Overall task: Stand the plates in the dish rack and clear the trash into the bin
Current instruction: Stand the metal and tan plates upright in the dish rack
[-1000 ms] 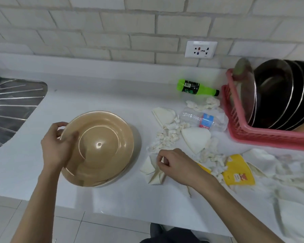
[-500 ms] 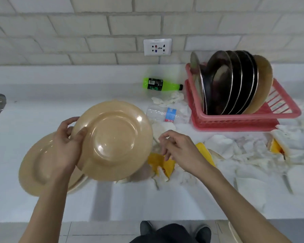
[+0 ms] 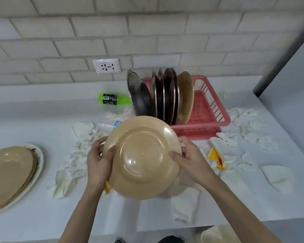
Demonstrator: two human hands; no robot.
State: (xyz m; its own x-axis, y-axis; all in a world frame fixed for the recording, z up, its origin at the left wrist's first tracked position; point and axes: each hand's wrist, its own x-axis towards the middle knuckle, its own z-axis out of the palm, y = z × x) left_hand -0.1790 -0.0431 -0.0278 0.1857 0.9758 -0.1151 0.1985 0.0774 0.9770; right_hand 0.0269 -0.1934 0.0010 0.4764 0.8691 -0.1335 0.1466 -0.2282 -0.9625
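**Both hands on one tan plate, the rack just behind it**

My left hand [image 3: 98, 162] grips the left rim of a tan plate [image 3: 142, 156]. The thumb lies across the underside and the other fingers curl round behind the edge. My right hand [image 3: 191, 160] holds the opposite rim the same way, thumb on the near face and fingers hooked behind. The plate is off the counter [image 3: 42, 116], tipped up so that its underside, with the raised foot ring, faces me.

Just past its upper edge stands the pink dish rack [image 3: 211, 111], close to the back wall. In the rack's left part a row of dark plates [image 3: 163, 97] stands on edge, with one brown plate [image 3: 185, 97] upright at the right end of the row. The right part shows bare bars.

Well off to my left a stack of plates [image 3: 11, 171] in the same tan lies flat on the white counter; the bottom one is paler, with a white rim.

Trash lies all around. Torn paper scraps [image 3: 77, 155] spread left of my hands, and more lie right of the rack. A yellow wrapper [image 3: 216, 158] sits near my right hand. A clear bottle [image 3: 106, 125] lies on its side, partly hidden behind the plate. A green bottle [image 3: 114, 98] lies on its side nearer the wall, just left of the rack. A wall socket [image 3: 106, 65] is set in the pale bricks above it.
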